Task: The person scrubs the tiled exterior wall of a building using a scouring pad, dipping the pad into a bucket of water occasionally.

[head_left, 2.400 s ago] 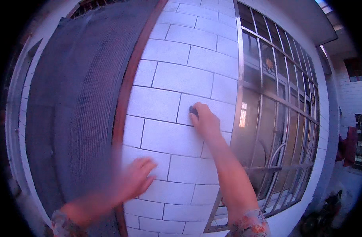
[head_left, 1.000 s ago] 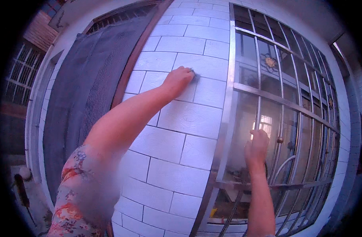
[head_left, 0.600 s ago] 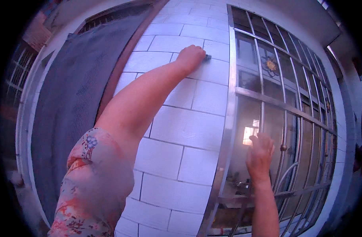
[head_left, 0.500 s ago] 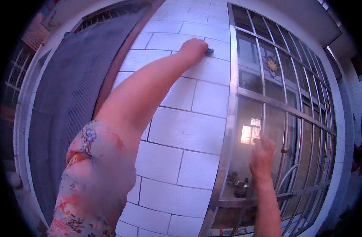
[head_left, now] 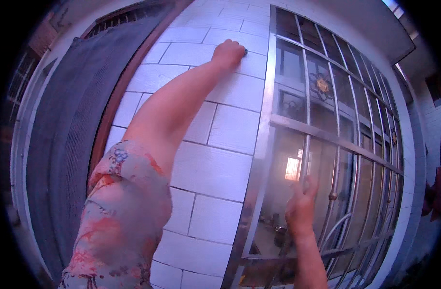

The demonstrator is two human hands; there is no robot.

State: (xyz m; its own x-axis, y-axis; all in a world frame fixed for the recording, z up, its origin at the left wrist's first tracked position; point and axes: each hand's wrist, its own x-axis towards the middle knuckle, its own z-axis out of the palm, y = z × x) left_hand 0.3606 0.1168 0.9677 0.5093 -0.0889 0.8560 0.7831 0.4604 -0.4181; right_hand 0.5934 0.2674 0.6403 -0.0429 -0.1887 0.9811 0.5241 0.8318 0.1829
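My left hand (head_left: 228,54) is raised high against the white tiled wall (head_left: 213,166), its fingers closed on a small dark object (head_left: 246,51). Only one end of that object shows, so its kind is hidden. It sits close to a grout line between tiles. Lower down on the right, my right hand (head_left: 301,208) is closed around an upright metal bar (head_left: 305,156) of the window grille, with fingers on both sides of the bar. Those fingers are slightly blurred.
The metal grille (head_left: 321,130) with a gold flower ornament (head_left: 322,85) covers the window right of the tiles. A dark curtain (head_left: 71,144) hangs in a reddish-brown door frame (head_left: 126,72) at left. An overhanging ledge (head_left: 374,33) juts out at upper right.
The view has shifted, so wall and grille appear farther left. My left hand stays up at the tiles with the small dark object. My right hand's fingers now show around the bar.
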